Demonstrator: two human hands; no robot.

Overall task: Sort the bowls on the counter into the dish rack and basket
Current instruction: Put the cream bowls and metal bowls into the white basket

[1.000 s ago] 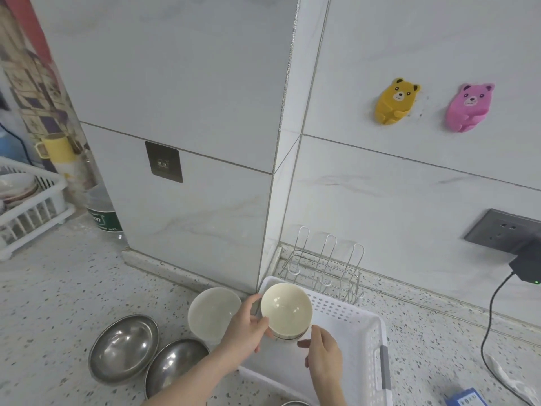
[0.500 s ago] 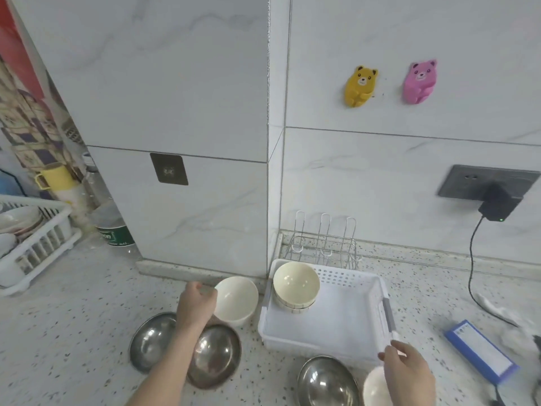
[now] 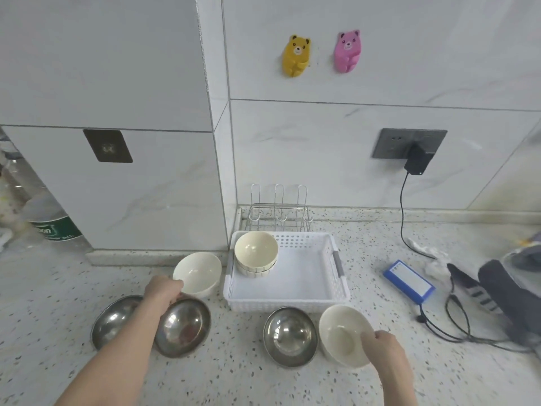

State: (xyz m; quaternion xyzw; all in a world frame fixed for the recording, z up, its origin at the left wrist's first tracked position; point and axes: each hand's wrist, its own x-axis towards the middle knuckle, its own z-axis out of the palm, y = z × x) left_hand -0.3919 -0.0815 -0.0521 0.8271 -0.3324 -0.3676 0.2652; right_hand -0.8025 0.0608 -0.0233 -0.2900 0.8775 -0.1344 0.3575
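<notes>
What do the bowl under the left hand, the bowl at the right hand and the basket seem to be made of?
Left bowl: polished metal, likely steel, with mirror-like reflections. Right bowl: glossy cream ceramic or melamine; unclear which. Basket: white plastic with perforated walls.

The left hand reaches forward, fingers curled over the far rim of a steel bowl. The right hand, right of this bowl, grips a white bowl.
</notes>
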